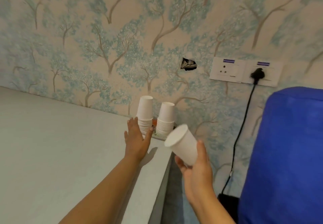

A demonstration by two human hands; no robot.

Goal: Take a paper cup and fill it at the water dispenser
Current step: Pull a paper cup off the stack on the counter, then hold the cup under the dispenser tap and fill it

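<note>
While the right hand (194,169) held one white paper cup (181,144) near the camera, its fingers were wrapped around the cup's bottom end. The cup was tipped, with its open top facing left. A little farther off, the left hand (137,140) was spread flat with loose fingers against the left stack of cups (144,114) on the grey counter (61,145). A second stack (166,118) stood just beside the first one. A big blue water bottle (288,153) was on the right. Farther back, a black plug (258,75) sat in a socket on the tree-pattern wall (104,40).
</note>
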